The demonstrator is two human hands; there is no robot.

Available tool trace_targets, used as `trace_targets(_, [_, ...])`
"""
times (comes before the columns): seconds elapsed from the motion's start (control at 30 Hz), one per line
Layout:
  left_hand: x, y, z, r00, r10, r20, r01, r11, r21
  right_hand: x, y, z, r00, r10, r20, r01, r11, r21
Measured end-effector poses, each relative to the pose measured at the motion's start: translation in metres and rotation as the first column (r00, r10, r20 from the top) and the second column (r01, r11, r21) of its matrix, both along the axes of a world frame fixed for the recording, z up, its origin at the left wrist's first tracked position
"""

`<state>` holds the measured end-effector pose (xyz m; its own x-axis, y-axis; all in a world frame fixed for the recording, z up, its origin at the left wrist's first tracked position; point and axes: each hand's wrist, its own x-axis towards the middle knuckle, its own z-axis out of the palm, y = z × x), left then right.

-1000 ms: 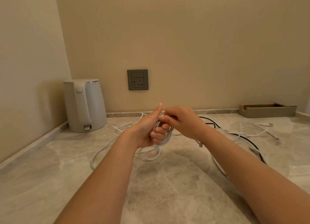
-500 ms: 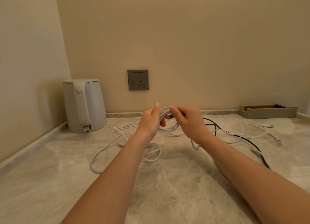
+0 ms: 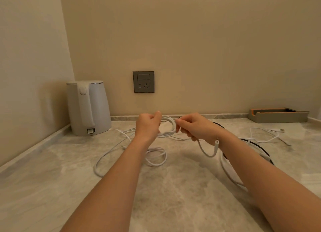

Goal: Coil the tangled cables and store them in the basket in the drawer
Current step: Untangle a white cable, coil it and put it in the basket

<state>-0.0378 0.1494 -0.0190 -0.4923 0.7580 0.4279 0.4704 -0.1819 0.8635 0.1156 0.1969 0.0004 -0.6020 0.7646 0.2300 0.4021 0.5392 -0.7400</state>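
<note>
The left hand (image 3: 147, 126) and right hand (image 3: 195, 127) each clasp one side of the thin white rubbery cable coil (image 3: 169, 127) between them. Light and floppy, it would likely spring open unless every loop is pinched; its plug end (image 3: 216, 143) dangles below the right grip.

left forearm (image 3: 111, 179) & right forearm (image 3: 260, 171) reach fwd from the bottom edge, converging toward centre, hands level w/ each other. left hand (image 3: 147, 126), back to camera, thumb up, grips one side of a white cable coil (image 3: 172, 123); right hand (image 3: 194, 127), fingers curled, pinches the opp. side.
</note>
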Motion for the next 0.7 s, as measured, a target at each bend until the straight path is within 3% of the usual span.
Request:
trace_targets(0.1, [0.006,-0.003,0.005,0.952,-0.226,0.208,0.234,0.972,-0.015,0.002,0.005,-0.002,0.995,-0.097,-0.033,0.102,0.971,0.214])
trace_targets(0.17, [0.011,-0.004,0.006,0.897,-0.306,0.319,0.315,0.949,0.024,-0.002,0.007,-0.006,0.987,-0.131,-0.092,0.151,0.952,0.267])
trace_targets(0.27, [0.01,-0.003,0.007,0.872,-0.235,0.43,0.226,0.971,0.071,-0.012,0.0,-0.012,0.994,-0.101,-0.052,0.111,0.965,0.237])
trace_targets(0.4, [-0.004,-0.002,0.008,0.825,0.02,0.565,-0.058,0.997,0.049,-0.035,-0.032,-0.017,0.958,0.071,0.279,-0.127,0.974,0.19])
trace_targets(0.5, [-0.016,0.001,0.006,0.854,0.206,0.478,-0.237,0.972,0.005,-0.044,-0.05,-0.013,0.905,0.107,0.411,-0.215,0.95,0.227])
trace_targets(0.6, [-0.021,0.003,0.005,0.895,0.323,0.306,-0.35,0.936,0.034,-0.041,-0.058,-0.008,0.851,-0.029,0.525,-0.213,0.893,0.395])
trace_targets(0.7, [-0.019,-0.002,0.007,0.916,0.387,0.105,-0.395,0.916,0.074,-0.036,-0.063,-0.006,0.869,-0.107,0.483,-0.221,0.789,0.573])
